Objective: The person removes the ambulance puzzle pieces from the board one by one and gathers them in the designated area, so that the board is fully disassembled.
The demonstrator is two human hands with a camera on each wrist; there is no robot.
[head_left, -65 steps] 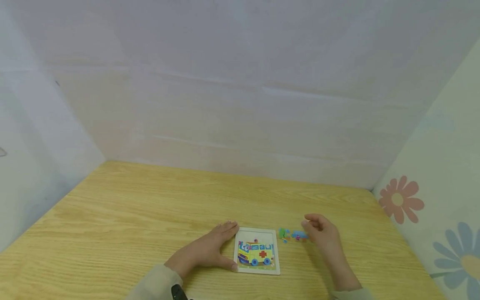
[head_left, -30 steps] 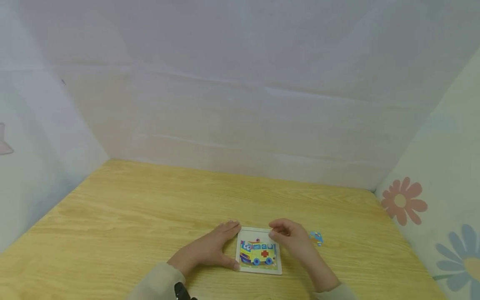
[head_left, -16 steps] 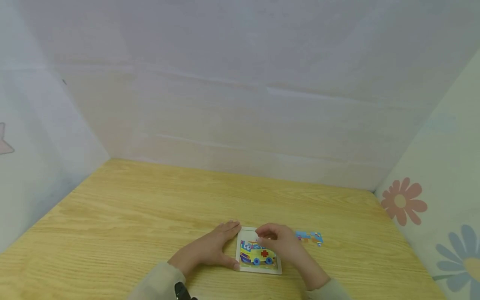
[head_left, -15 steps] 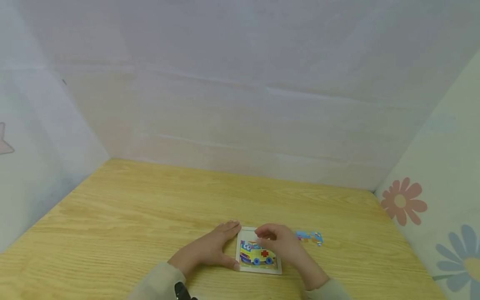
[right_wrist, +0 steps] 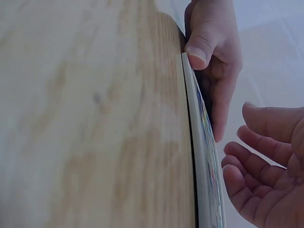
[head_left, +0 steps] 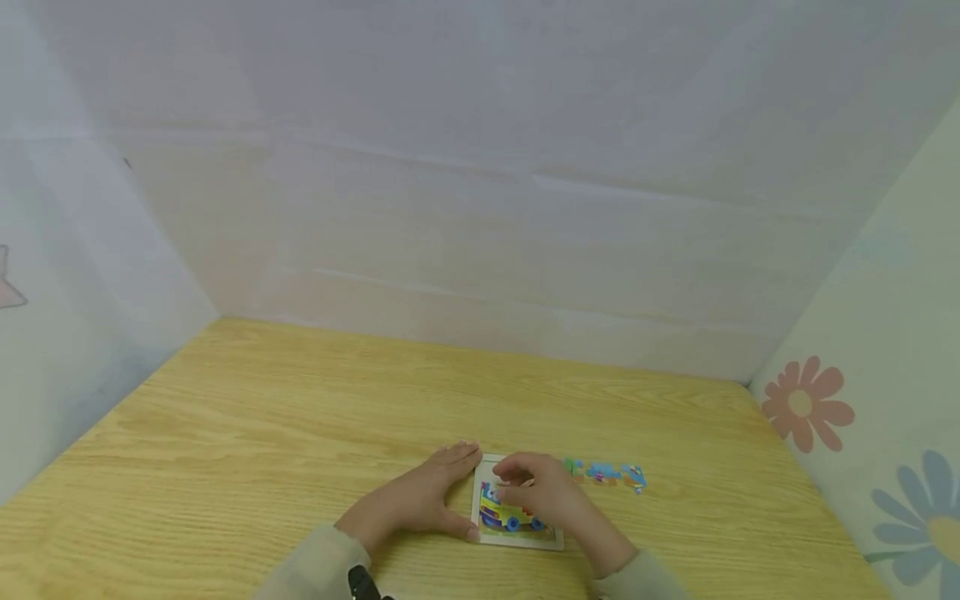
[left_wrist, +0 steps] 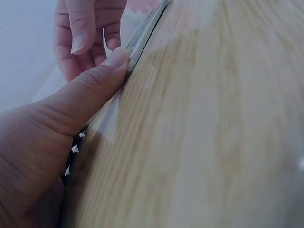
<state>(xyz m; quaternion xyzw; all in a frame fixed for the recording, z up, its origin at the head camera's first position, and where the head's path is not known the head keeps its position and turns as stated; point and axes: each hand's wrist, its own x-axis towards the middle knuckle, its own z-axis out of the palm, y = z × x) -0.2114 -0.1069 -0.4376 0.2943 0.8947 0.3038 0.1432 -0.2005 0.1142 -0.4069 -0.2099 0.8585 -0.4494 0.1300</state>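
A small framed jigsaw puzzle (head_left: 517, 542) with a cartoon ambulance picture lies flat on the wooden table in the head view. My left hand (head_left: 423, 498) rests along its left side, straight fingers at the top left corner and thumb at the bottom left corner. Over the picture hovers my right hand (head_left: 551, 493), fingers loosely bent, thumb and fingertips apart. In the right wrist view I see nothing between the right hand's fingers (right_wrist: 259, 164). That hand hides the upper right of the picture. The thumb (left_wrist: 97, 78) of my left hand touches the frame's edge in the left wrist view.
Several loose jigsaw pieces (head_left: 603, 473) in blue, green and orange lie on the table right of the frame. The wooden table (head_left: 337, 400) meets a pale sheet (head_left: 420, 208) at the back and a flower-patterned wall (head_left: 862, 433) on the right.
My right hand has moved left from beside the loose pieces to above the puzzle picture, uncovering more of those pieces. The left hand and the frame stay where they were.
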